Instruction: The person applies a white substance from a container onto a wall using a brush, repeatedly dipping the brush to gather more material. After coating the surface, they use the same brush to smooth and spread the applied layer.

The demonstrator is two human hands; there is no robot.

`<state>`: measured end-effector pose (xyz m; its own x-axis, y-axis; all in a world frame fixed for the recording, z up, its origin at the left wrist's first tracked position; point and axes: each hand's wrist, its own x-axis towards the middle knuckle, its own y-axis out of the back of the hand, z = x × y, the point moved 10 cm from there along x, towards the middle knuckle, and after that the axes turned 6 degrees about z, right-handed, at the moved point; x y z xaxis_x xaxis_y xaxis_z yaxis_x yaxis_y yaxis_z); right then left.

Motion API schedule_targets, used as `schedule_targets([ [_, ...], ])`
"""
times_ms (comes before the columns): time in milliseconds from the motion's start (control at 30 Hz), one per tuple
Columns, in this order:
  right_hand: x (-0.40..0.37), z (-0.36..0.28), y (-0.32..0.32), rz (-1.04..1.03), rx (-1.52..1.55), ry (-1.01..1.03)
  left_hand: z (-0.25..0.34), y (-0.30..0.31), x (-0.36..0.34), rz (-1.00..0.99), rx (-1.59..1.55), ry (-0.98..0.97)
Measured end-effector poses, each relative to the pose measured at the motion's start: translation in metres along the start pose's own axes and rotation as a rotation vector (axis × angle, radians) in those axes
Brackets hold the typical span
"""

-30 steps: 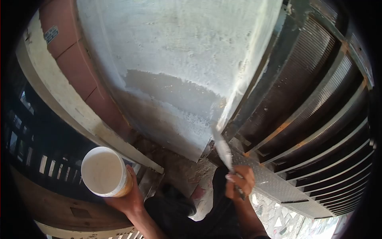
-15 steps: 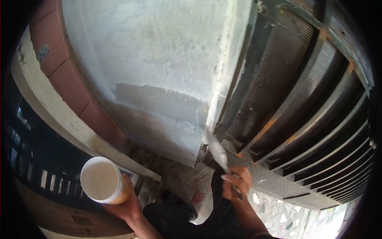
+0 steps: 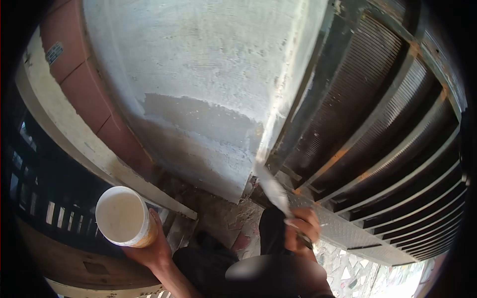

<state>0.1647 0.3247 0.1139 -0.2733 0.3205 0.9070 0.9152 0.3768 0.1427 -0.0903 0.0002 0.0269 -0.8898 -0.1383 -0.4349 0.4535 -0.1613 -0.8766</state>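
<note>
My left hand [image 3: 153,251] is wrapped round a white plastic tub [image 3: 124,216], its mouth turned up toward me. Pale paint coats the inside, and yellowish smears mark its outer side. In my right hand [image 3: 302,228] is a paintbrush [image 3: 273,189], slightly blurred, with its bristles coated white. The bristle tip meets the lower part of the wall's right-hand edge, where a bright white strip runs up. Beside that edge, the wall [image 3: 198,54] is whitish above, with a bare grey band [image 3: 198,118] across its lower part.
A dark metal gate [image 3: 343,109] with rusty bars stands close to the right of the wall edge. Reddish tiles [image 3: 92,89] and a cream ledge [image 3: 74,124] curve along the left. My dark-clothed legs are below, over a dirty floor [image 3: 223,218] and white mosaic paving [image 3: 353,265].
The view has shifted slightly. My right hand has moved a little right and down, with the brush tilted more sideways and still at the wall's lower edge. The tub stays in my left hand.
</note>
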Motion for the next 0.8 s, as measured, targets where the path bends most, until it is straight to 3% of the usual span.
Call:
schedule_targets([
  [133, 0.024, 0.029, -0.075, -0.099, 0.186, -0.079, -0.003, -0.002, -0.002, 0.006, 0.012, 0.002],
  [233, 0.023, 0.055, -0.052, 0.005, 0.077, -0.055, -0.004, -0.002, -0.002, 0.018, 0.035, 0.011],
  [300, 0.022, 0.044, -0.010, -0.077, -0.077, -0.082, 0.000, 0.001, -0.002, 0.046, 0.027, 0.002],
  [367, 0.011, 0.039, 0.026, -0.016, -0.033, -0.158, 0.000, 0.002, 0.000, 0.056, 0.005, -0.003],
  [467, 0.009, 0.035, 0.008, -0.018, 0.137, -0.220, -0.003, 0.002, -0.001, 0.025, 0.016, 0.018],
  [600, 0.046, 0.015, -0.082, -0.132, 0.203, -0.033, -0.008, -0.002, 0.000, -0.010, 0.040, 0.045],
  [800, 0.015, -0.005, -0.002, -0.096, -0.255, 0.168, -0.005, 0.005, 0.002, 0.066, -0.020, 0.044],
])
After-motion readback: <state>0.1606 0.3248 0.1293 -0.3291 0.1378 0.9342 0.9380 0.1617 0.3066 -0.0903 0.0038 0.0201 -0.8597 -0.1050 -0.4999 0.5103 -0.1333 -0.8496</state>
